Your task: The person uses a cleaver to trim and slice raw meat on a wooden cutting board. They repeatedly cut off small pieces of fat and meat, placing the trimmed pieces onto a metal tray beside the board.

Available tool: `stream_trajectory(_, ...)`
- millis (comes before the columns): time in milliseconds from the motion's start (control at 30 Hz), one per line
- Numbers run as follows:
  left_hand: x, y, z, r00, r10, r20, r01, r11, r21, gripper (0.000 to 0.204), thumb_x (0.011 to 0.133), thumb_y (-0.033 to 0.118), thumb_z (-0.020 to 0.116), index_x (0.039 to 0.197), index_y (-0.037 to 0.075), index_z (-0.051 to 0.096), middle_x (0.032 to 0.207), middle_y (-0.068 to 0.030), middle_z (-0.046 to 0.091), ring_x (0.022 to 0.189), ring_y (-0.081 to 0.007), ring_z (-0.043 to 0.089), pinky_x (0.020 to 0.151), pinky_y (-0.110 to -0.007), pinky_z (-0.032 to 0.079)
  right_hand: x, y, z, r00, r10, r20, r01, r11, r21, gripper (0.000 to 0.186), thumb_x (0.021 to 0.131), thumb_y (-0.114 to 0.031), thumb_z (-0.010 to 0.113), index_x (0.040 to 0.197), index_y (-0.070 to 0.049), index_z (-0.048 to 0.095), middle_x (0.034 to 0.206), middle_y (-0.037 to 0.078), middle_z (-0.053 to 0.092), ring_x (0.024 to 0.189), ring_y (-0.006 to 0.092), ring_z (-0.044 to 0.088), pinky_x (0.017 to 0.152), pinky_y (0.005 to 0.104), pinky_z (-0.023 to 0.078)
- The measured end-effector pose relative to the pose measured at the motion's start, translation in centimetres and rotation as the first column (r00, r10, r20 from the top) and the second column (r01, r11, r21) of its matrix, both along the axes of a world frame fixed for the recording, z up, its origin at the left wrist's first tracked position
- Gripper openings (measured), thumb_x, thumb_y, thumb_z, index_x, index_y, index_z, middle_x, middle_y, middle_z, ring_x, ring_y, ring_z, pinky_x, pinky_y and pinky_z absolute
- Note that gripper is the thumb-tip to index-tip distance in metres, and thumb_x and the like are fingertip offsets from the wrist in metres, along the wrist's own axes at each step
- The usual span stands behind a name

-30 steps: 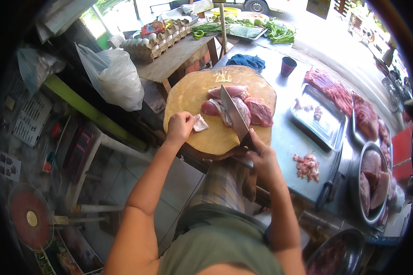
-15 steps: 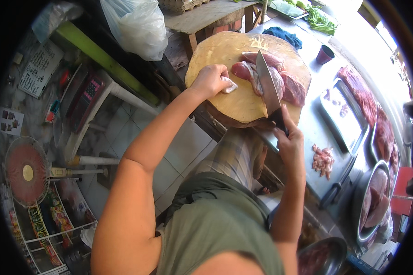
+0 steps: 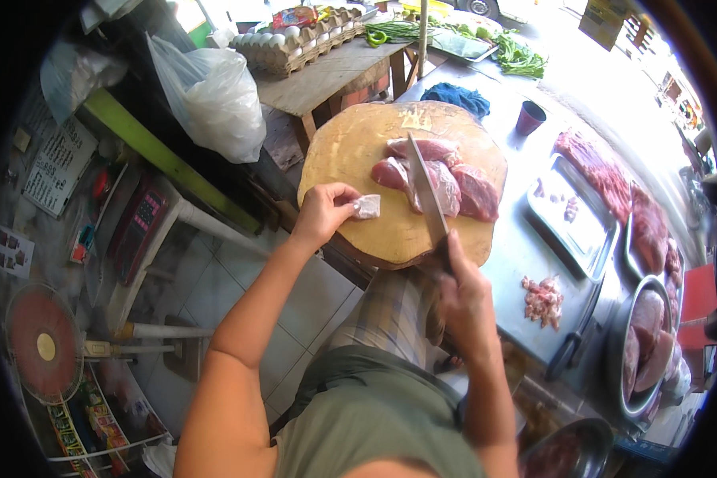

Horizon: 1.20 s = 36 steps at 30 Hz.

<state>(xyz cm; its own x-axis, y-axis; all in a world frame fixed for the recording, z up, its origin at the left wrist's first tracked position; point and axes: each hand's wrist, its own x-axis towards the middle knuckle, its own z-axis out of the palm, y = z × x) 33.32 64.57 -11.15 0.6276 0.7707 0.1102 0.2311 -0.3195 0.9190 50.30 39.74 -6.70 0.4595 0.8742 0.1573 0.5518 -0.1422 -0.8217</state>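
Note:
On a round wooden chopping board (image 3: 334, 151) lie several chunks of raw red meat (image 3: 476, 193), grouped at its right side. My right hand (image 3: 464, 287) grips the handle of a large kitchen knife (image 3: 429, 193). The blade points away from me and passes over the meat; whether it touches is not clear. At the board's left edge, my left hand (image 3: 325, 217) pinches a small whitish piece (image 3: 366, 207), which looks like trimmed fat, between thumb and fingers.
Right of the board, a metal table holds a tray (image 3: 562, 231), small meat scraps (image 3: 542, 301), large meat slabs (image 3: 593, 171), a bowl of meat (image 3: 645, 350) and a dark cup (image 3: 530, 118). A blue cloth (image 3: 458, 99) lies behind. Left hangs a plastic bag (image 3: 219, 107).
The view has tilted up, so eggs and greens show at the back. My left hand has drawn slightly nearer to me, still pinching the whitish piece. The knife stays over the meat.

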Motion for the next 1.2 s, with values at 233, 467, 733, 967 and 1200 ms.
stream_trajectory(233,0.6,-1.3,0.2,0.982,0.191,0.002,-0.190,0.977,-0.095,0.010,0.089,-0.002,0.075,0.096,-0.005,0.069,0.088,-0.0074,0.072,0.080,-0.0107,0.070,0.072,-0.025,0.059,-4.2,-2.4,2.5,0.976,0.172,0.132,-0.156,0.980,-0.123,0.068,0.093,-0.001,0.060,0.157,-0.005,0.037,0.096,0.024,0.059,0.078,0.0442,0.065,0.071,0.0503,0.056)
stream_trajectory(467,1.3,-1.3,0.4,0.992,0.123,-0.042,-0.118,0.988,0.103,0.009,0.089,0.000,0.076,0.092,-0.004,0.068,0.083,-0.0040,0.070,0.077,-0.0087,0.067,0.069,-0.026,0.057,-5.1,-2.5,1.8,0.967,0.232,0.102,-0.211,0.960,-0.185,0.070,0.093,0.000,0.058,0.157,0.002,0.032,0.093,0.026,0.057,0.073,0.0450,0.063,0.070,0.0511,0.055)
stream_trajectory(733,1.1,-1.0,-0.2,0.994,0.090,-0.066,-0.079,0.984,0.160,0.006,0.091,0.000,0.068,0.085,-0.002,0.067,0.074,-0.0059,0.069,0.071,-0.0099,0.066,0.063,-0.029,0.052,-5.8,-3.4,1.8,0.964,0.244,0.104,-0.217,0.950,-0.224,0.068,0.095,-0.006,0.058,0.157,0.002,0.032,0.093,0.027,0.058,0.071,0.0472,0.064,0.066,0.0537,0.055)
stream_trajectory(967,1.3,-1.2,0.8,0.992,0.097,-0.082,-0.071,0.961,0.269,0.008,0.084,0.005,0.073,0.086,-0.002,0.070,0.075,-0.0198,0.069,0.070,-0.0300,0.071,0.065,-0.038,0.053,-6.1,-1.5,3.3,0.980,0.195,0.049,-0.180,0.960,-0.213,0.056,0.097,-0.010,0.055,0.150,0.000,0.041,0.091,0.032,0.063,0.081,0.0483,0.066,0.070,0.0547,0.054)
stream_trajectory(1200,1.5,-0.4,0.6,0.985,0.056,-0.160,-0.015,0.968,0.249,0.015,0.082,0.009,0.075,0.091,-0.004,0.072,0.076,-0.0177,0.070,0.069,-0.0237,0.070,0.066,-0.036,0.053,-4.6,0.8,1.6,0.952,0.287,0.103,-0.248,0.925,-0.289,0.068,0.094,-0.006,0.058,0.157,0.004,0.033,0.095,0.028,0.063,0.078,0.0458,0.067,0.073,0.0517,0.055)
